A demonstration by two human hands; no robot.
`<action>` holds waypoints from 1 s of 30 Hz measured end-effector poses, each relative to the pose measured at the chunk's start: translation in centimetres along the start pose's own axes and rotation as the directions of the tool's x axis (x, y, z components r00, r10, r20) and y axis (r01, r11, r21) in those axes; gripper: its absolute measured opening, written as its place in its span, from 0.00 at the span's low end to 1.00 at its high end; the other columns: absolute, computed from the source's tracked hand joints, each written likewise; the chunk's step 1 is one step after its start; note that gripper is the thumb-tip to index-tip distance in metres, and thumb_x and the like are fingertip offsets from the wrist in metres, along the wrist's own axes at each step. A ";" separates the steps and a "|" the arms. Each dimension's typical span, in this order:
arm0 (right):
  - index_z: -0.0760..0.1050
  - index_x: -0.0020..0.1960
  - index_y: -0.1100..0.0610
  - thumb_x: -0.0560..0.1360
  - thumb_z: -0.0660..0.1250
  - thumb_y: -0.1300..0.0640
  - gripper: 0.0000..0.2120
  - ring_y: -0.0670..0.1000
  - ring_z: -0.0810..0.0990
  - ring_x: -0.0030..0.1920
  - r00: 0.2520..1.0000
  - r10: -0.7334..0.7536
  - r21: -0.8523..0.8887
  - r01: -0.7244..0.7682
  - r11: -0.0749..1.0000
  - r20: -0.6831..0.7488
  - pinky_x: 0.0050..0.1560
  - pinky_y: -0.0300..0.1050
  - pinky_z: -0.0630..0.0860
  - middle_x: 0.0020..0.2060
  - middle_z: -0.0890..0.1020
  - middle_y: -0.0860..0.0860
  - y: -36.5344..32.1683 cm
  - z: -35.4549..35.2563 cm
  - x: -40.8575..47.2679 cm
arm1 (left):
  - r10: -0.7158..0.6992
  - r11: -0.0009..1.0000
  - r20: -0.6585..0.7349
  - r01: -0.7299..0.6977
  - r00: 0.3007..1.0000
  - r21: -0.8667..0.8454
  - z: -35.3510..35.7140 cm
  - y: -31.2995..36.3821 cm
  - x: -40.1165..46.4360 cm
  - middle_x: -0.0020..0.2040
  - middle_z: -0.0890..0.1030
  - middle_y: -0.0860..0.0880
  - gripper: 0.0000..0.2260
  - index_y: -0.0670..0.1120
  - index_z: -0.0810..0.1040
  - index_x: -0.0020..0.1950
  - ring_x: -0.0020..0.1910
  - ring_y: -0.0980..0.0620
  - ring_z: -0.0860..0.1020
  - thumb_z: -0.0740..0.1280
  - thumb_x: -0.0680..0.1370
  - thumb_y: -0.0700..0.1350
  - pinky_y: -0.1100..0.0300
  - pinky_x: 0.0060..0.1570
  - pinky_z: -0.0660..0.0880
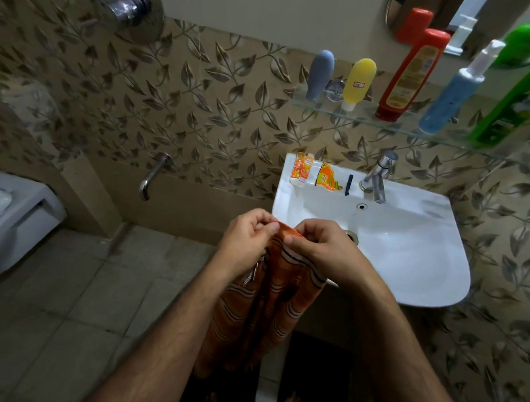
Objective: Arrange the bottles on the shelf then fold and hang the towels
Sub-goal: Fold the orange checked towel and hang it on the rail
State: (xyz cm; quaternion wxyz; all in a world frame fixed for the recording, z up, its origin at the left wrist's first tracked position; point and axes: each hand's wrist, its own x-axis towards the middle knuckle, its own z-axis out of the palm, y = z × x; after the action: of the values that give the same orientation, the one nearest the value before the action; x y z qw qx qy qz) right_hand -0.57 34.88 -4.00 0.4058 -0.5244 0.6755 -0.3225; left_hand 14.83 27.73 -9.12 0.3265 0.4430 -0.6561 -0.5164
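Hands: left hand and right hand close together at centre frame, each pinching the top edge of the towel between thumb and fingers.
Towel: orange striped towel hangs down from both pinches, lower centre, in front of the sink's left edge.
Floor: grey tiles, lower left.
Sink: white sink, right of centre; tap at its back rim, small orange packets on its back left corner.
Shelf: glass shelf, upper right, carries five bottles in a row: grey-blue, yellow, red, blue pump, green.
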 end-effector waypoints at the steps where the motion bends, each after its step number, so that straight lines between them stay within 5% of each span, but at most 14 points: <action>1: 0.81 0.41 0.58 0.76 0.71 0.53 0.09 0.53 0.83 0.39 0.999 0.034 0.039 -0.035 0.999 0.030 0.49 0.56 0.80 0.40 0.85 0.61 0.0 -0.2 -0.2 | -0.011 0.999 -0.065 0.014 0.998 0.045 -0.2 0.0 0.2 0.32 0.82 0.52 0.07 0.51 0.78 0.41 0.31 0.59 0.77 0.67 0.78 0.43 0.62 0.37 0.74; 7: 0.82 0.42 0.58 0.75 0.72 0.54 0.08 0.55 0.83 0.40 0.993 0.044 0.197 -0.064 0.978 0.105 0.48 0.54 0.78 0.39 0.85 0.60 -0.6 -2.0 -1.2 | -0.064 0.997 -0.138 0.069 0.988 0.030 -1.1 -0.5 1.0 0.37 0.84 0.49 0.04 0.49 0.79 0.44 0.37 0.53 0.81 0.66 0.78 0.43 0.58 0.42 0.78; 11: 0.83 0.38 0.53 0.76 0.71 0.56 0.08 0.54 0.83 0.37 0.995 0.046 0.177 -0.030 0.984 -0.086 0.46 0.55 0.80 0.36 0.85 0.55 -0.2 -1.3 -0.5 | -0.038 0.970 0.094 0.059 0.995 -0.235 -0.8 -0.5 0.0 0.40 0.85 0.42 0.13 0.52 0.75 0.62 0.42 0.45 0.84 0.66 0.79 0.41 0.48 0.49 0.80; 14: 0.83 0.42 0.55 0.77 0.70 0.56 0.06 0.47 0.83 0.38 1.000 0.001 0.066 0.001 0.998 -0.031 0.45 0.44 0.79 0.36 0.85 0.52 -0.3 -0.4 -0.4 | 0.040 0.928 0.312 0.080 0.949 -0.365 -1.0 0.1 -0.9 0.40 0.81 0.35 0.21 0.52 0.68 0.72 0.43 0.44 0.82 0.63 0.80 0.37 0.52 0.51 0.79; 16: 0.82 0.44 0.57 0.77 0.70 0.56 0.06 0.41 0.80 0.35 1.000 -0.016 -0.003 0.016 1.000 0.002 0.39 0.34 0.76 0.35 0.84 0.49 -0.7 -0.2 -0.6 | 0.048 0.934 0.389 0.096 0.920 -0.343 -0.9 0.6 -1.1 0.45 0.81 0.32 0.20 0.50 0.69 0.72 0.48 0.42 0.82 0.62 0.81 0.37 0.52 0.55 0.79; 18: 0.82 0.43 0.56 0.76 0.71 0.55 0.06 0.42 0.79 0.35 1.000 -0.011 -0.024 0.011 1.000 0.003 0.39 0.36 0.75 0.36 0.84 0.51 -0.7 -0.3 -0.7 | 0.056 0.953 0.401 0.071 0.914 -0.295 -0.8 0.6 -0.8 0.45 0.81 0.39 0.11 0.45 0.76 0.62 0.47 0.47 0.81 0.62 0.81 0.38 0.55 0.52 0.78; 22: 0.82 0.41 0.56 0.76 0.71 0.54 0.08 0.47 0.80 0.34 0.999 0.045 -0.004 -0.045 0.999 0.027 0.37 0.42 0.74 0.34 0.84 0.53 -0.3 -1.1 -1.2 | 0.015 0.996 0.304 0.013 0.953 -0.090 -0.7 0.0 -0.1 0.34 0.79 0.50 0.03 0.49 0.78 0.45 0.35 0.56 0.77 0.66 0.79 0.45 0.58 0.40 0.74; 27: 0.82 0.41 0.58 0.76 0.71 0.52 0.10 0.51 0.83 0.36 0.998 0.060 0.001 -0.060 0.998 0.024 0.42 0.50 0.79 0.36 0.86 0.56 -0.3 -2.7 -2.2 | -0.031 0.990 -0.048 0.037 0.998 0.133 -0.5 -0.2 1.3 0.34 0.82 0.52 0.04 0.51 0.78 0.43 0.37 0.53 0.81 0.66 0.78 0.46 0.54 0.44 0.77; 30: 0.82 0.40 0.57 0.75 0.72 0.52 0.09 0.52 0.83 0.35 0.996 0.070 0.038 -0.072 0.997 0.060 0.40 0.47 0.78 0.36 0.86 0.56 -0.5 -3.8 -2.9 | -0.053 0.990 -0.082 0.063 0.995 0.126 -0.2 -0.1 1.4 0.36 0.83 0.52 0.04 0.51 0.78 0.44 0.39 0.52 0.82 0.66 0.78 0.46 0.50 0.46 0.80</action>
State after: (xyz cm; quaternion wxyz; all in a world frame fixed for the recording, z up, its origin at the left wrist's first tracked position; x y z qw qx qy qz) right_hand -3.32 37.62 -1.21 0.4470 -0.5011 0.6749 -0.3058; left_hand 14.51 26.36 -9.24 0.3075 0.5018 -0.6615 -0.4648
